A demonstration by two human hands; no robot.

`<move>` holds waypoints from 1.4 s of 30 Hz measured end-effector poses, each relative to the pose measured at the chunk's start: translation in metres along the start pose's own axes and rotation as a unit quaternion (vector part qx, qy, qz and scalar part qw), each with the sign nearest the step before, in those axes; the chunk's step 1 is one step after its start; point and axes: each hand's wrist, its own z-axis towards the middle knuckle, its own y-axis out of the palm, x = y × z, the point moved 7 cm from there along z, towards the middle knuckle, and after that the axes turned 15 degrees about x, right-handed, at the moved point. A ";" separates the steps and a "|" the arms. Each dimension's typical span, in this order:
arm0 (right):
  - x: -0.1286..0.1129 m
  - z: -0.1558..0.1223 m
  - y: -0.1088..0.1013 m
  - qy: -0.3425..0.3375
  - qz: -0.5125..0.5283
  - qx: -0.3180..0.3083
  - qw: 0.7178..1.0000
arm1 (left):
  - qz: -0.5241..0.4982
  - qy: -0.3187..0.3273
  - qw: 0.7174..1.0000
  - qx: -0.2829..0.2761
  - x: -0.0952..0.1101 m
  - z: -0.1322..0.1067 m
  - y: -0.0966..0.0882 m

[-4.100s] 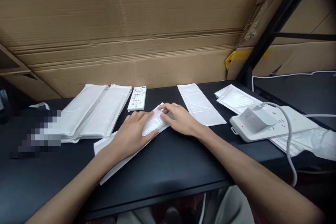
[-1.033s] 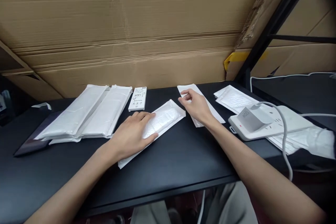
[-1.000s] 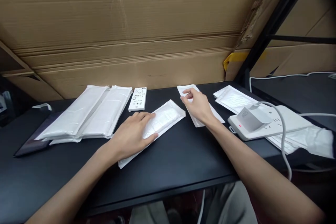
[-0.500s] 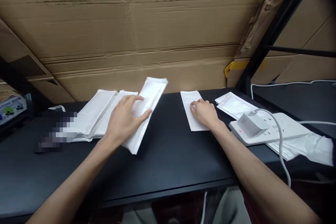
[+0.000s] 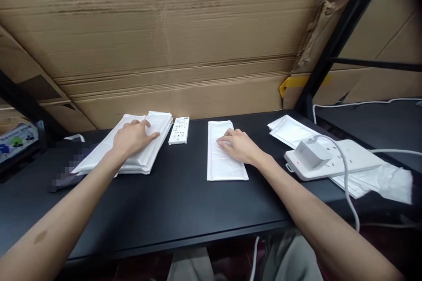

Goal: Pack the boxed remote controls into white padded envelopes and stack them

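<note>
My left hand (image 5: 133,139) lies on a stack of white padded envelopes (image 5: 158,123) at the left, thumb spread away from the fingers. Under my right hand (image 5: 241,145) is a single white padded envelope (image 5: 221,170), flat on the black table (image 5: 184,210). The fingers of that hand rest on its upper surface rather than wrapping round it. Between the stack and this envelope lies a small white box (image 5: 179,131) with black print.
On the right, a white power strip (image 5: 349,158) with a plugged-in charger (image 5: 313,156) and cable sits partly over more white envelopes (image 5: 293,131). A cardboard wall (image 5: 184,92) closes off the back. Black metal posts (image 5: 332,48) frame the sides.
My left hand has moved left and laid its envelope on the stack, letting go. The small printed box has come into view. My right hand has drawn its envelope left and nearer.
</note>
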 end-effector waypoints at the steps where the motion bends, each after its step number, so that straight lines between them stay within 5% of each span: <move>1: -0.003 0.000 0.000 -0.010 0.010 -0.002 1.000 | 0.008 0.003 1.000 0.003 0.001 -0.001 -0.002; 5: -0.015 -0.002 0.005 -0.050 0.053 -0.012 0.997 | 0.029 0.052 0.994 0.088 0.022 -0.011 -0.026; 8: -0.024 -0.004 0.009 -0.076 0.083 -0.018 0.994 | -0.054 0.167 0.973 0.152 0.071 -0.037 -0.044; 11: -0.029 -0.005 0.011 -0.075 0.119 -0.017 0.990 | -0.188 0.301 0.929 0.108 0.131 -0.076 -0.044; 15: -0.025 -0.004 0.010 -0.040 0.156 -0.008 0.987 | -0.264 0.341 0.902 0.023 0.171 -0.110 -0.024; 22: -0.010 0.001 0.000 -0.001 0.041 0.048 0.998 | -0.309 0.351 0.884 -0.015 0.167 -0.115 -0.015; 29: 0.002 -0.001 0.000 0.063 -0.062 0.042 0.995 | -0.319 0.298 0.900 -0.024 0.163 -0.115 -0.014; 42: 0.003 -0.002 0.007 0.092 0.024 0.063 0.993 | -0.304 0.261 0.916 -0.009 0.157 -0.116 -0.007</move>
